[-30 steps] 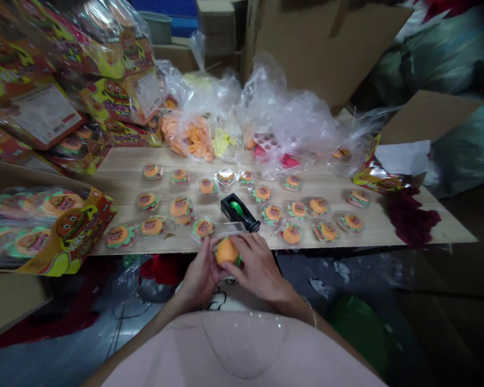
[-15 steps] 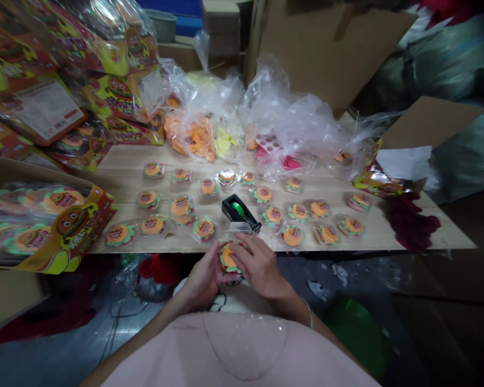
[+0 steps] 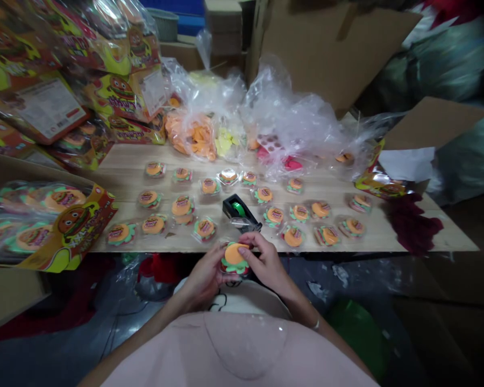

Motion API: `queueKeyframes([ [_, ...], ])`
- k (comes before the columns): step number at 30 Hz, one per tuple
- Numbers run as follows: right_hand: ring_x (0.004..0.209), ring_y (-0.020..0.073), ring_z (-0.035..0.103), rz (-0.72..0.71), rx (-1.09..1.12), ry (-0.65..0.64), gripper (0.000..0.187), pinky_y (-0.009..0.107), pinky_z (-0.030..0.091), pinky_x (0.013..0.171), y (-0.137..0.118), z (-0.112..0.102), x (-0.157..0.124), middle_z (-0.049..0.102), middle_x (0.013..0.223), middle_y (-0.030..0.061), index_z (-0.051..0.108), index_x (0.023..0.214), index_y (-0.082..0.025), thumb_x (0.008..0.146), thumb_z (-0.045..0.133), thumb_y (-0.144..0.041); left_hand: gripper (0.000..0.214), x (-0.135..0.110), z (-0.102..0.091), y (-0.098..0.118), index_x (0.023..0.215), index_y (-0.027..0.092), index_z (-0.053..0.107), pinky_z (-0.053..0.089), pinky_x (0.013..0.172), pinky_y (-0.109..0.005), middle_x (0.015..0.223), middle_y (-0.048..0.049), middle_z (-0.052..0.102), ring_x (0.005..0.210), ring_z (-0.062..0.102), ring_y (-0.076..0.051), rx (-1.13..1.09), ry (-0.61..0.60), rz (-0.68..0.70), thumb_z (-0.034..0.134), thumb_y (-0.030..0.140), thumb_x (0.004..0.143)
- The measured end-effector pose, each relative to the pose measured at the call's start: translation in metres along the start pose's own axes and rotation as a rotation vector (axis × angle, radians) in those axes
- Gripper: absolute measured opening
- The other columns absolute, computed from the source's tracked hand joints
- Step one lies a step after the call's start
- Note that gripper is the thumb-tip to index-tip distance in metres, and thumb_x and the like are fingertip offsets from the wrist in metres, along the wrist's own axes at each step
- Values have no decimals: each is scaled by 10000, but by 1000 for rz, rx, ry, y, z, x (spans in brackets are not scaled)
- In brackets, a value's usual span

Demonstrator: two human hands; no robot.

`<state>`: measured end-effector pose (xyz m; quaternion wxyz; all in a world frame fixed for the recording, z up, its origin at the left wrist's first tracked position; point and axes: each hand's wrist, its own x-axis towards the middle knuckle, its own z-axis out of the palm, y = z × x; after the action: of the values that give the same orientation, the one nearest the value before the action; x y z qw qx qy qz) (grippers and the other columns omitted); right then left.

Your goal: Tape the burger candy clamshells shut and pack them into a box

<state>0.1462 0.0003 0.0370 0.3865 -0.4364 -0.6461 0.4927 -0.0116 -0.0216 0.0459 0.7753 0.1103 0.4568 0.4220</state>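
Note:
Close to my body, at the table's front edge, is a gummy burger (image 3: 234, 258) with a plain orange bun top and green, red-edged layers. My left hand (image 3: 207, 271) cups it from the left and below, fingers closed round its side. From the right, my right hand (image 3: 266, 262) presses its thumb on the bun, with the other fingers curled. A clear plastic piece (image 3: 240, 222), perhaps a lid, shows just beyond my right fingers; whether they touch it I cannot tell. Behind it stands a black tape dispenser (image 3: 239, 209) with a green core.
Several labelled burgers in clear packs (image 3: 205, 229) are spread over the wooden table (image 3: 121, 161). An open display box (image 3: 75, 226) of packed burgers stands left. Plastic bags (image 3: 191, 131) of orange and yellow pieces lie at the back. A dark red cloth (image 3: 413, 223) lies right.
My right fingers have drawn back from over the burger, so its orange top and green layer show more. The clear piece by the dispenser has shifted slightly up. My left hand stays round the burger.

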Motion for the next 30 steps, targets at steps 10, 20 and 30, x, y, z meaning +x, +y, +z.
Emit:
queueKeyframes([
  [10,753,155,642,5,166,133,137,269,522,661,2,-4,4,685,850,34,637,936,-197,830,603,-276,289,6,-4,-6,1099,116,549,552,499,-268,902,-97,667,664,659,-185,-7,39,-32,516,278,862],
  [20,1108,221,568,-574,-264,-51,234,412,483,916,8,-5,-8,630,1148,111,606,1068,-196,840,550,-197,264,-2,-3,3,1070,184,570,565,540,-258,985,-62,629,762,636,-171,-33,-84,71,571,321,844],
  [30,1105,260,514,-500,-473,48,433,470,416,935,6,-2,-8,596,1174,121,471,1262,-180,839,521,-256,438,-1,-3,-1,1104,225,565,541,545,-213,1031,-31,593,739,613,-129,116,-58,187,723,210,696],
])
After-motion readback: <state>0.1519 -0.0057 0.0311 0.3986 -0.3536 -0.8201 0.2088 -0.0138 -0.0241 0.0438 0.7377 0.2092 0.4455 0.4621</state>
